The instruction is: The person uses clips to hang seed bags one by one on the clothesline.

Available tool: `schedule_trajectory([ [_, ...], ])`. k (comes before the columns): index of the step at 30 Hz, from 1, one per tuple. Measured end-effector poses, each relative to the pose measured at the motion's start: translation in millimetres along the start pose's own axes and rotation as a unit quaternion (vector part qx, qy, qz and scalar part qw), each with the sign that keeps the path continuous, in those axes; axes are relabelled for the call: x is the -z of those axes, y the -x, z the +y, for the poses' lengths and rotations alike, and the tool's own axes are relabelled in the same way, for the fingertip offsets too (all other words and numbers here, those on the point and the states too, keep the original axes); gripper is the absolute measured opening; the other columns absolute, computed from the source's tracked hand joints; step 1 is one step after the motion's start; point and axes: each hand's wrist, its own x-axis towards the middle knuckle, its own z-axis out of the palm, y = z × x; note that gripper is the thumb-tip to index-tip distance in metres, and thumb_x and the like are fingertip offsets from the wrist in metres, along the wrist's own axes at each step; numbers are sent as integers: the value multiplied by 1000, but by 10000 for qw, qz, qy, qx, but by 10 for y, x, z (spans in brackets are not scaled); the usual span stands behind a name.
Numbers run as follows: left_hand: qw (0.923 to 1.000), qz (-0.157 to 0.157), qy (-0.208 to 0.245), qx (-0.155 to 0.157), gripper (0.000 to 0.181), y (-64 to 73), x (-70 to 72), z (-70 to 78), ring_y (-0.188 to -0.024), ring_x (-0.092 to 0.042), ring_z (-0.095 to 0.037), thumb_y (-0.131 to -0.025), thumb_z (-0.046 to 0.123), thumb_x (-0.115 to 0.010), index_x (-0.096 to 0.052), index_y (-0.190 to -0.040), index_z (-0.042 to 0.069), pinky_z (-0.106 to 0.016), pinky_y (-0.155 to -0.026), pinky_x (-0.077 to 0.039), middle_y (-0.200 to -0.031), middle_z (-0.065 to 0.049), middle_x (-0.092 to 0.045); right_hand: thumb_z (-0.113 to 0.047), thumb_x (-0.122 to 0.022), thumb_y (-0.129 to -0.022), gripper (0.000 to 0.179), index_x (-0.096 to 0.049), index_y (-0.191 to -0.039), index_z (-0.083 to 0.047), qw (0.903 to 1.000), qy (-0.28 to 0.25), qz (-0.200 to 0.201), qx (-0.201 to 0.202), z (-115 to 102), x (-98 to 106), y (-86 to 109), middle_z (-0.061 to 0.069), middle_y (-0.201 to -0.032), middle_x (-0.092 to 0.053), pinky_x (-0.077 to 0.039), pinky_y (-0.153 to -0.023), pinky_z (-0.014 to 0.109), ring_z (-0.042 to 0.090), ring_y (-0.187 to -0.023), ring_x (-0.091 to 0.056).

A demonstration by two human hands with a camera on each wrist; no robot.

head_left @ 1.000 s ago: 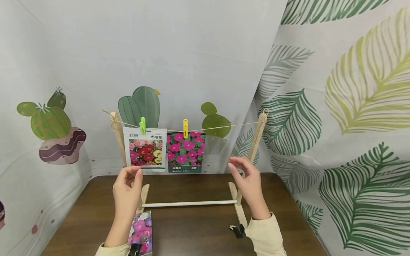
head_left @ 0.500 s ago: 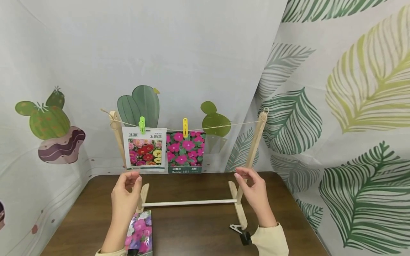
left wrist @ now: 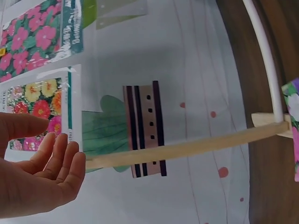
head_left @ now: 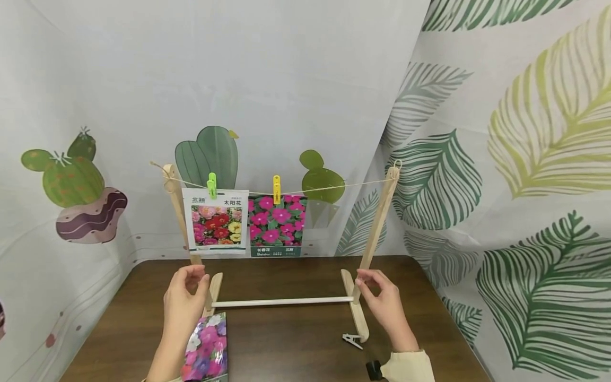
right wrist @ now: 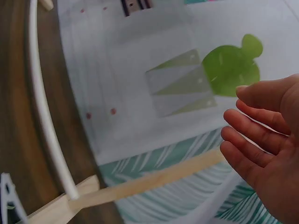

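Observation:
My left hand (head_left: 185, 297) is held in front of the rack's left upright (head_left: 177, 207), fingers loosely bent and nothing between them. At the right upright (head_left: 379, 220), my right hand (head_left: 384, 302) also has relaxed fingers and holds nothing, as the right wrist view confirms. Two seed packets hang from a twine line (head_left: 353, 185): a white-bordered packet (head_left: 217, 225) under a green clothespin (head_left: 212, 185), and a pink-flowered packet (head_left: 278, 228) under a yellow clothespin (head_left: 277, 189). Below my left hand, another flower packet (head_left: 210, 345) lies on the table.
A grey-white clothespin (head_left: 352, 340) lies by the rack's right foot (head_left: 359, 318). The white crossbar (head_left: 281, 302) joins both feet low over the brown table (head_left: 286, 345). Behind stands a cloth backdrop (head_left: 296, 79) printed with cacti and leaves.
Both hands have come down, away from the line, and the right has also shifted rightward. The grey-white clothespin on the table is now fully uncovered. The hanging packets stay in place.

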Motion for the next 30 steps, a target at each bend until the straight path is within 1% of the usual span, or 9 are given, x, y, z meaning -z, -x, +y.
schedule_trajectory([
  [4,9995,-213,-194,88,21,16,7,-61,-97,-57,-33,-90,2,-62,-59,-109,-4,-38,-86,-42,-102,-18,-59,3,-73,-80,20,-70,-99,0,9999,27,-86,-147,159,-47,107,6,-93,-68,-53,-71,35,13,-80,-63],
  [5,9993,-259,-232,99,22,18,12,-77,-98,-57,-35,-90,2,-61,-58,-110,-5,-43,-87,-42,-103,-20,-59,3,-74,-80,19,-70,-99,0,9997,42,-122,-205,200,-61,135,5,-93,-68,-53,-71,37,13,-79,-63],
  [8,9986,-364,-363,134,25,24,19,-124,-101,-54,-40,-89,2,-62,-57,-112,-7,-51,-88,-40,-105,-25,-58,4,-73,-80,18,-69,-97,1,9989,74,-307,-350,310,-103,212,6,-90,-68,-53,-70,39,15,-78,-63],
  [12,9969,-457,-599,218,30,30,6,-220,-102,-51,-42,-87,4,-63,-56,-113,-10,-53,-87,-37,-107,-28,-58,4,-73,-80,16,-69,-96,3,9968,158,-600,-502,414,-147,302,8,-89,-67,-54,-71,40,21,-78,-64],
  [17,9950,-582,-772,251,32,41,-28,-355,-102,-48,-43,-86,5,-64,-56,-113,-12,-54,-86,-37,-109,-30,-57,-1,-74,-80,15,-69,-94,2,9923,404,-933,-711,504,-199,389,9,-91,-67,-53,-74,35,30,-84,-64],
  [20,9937,-686,-848,260,34,47,-37,-423,-102,-47,-46,-86,4,-63,-54,-113,-14,-56,-85,-37,-110,-33,-56,-4,-76,-79,17,-69,-95,0,9881,424,-1143,-938,555,-232,441,10,-92,-67,-53,-76,39,30,-87,-64],
  [24,9913,-833,-961,351,37,58,-49,-521,-102,-46,-48,-85,4,-64,-52,-114,-16,-57,-85,-36,-110,-35,-55,-5,-79,-77,22,-69,-97,-1,9830,355,-1337,-1210,631,-276,507,8,-93,-66,-52,-75,43,27,-84,-62],
  [30,9840,-1222,-1151,593,44,79,-83,-699,-104,-44,-50,-84,5,-65,-48,-118,-17,-58,-87,-36,-113,-38,-51,-7,-80,-75,31,-68,-102,1,9785,238,-1586,-1295,776,-363,578,11,-96,-65,-51,-74,45,29,-83,-61],
])
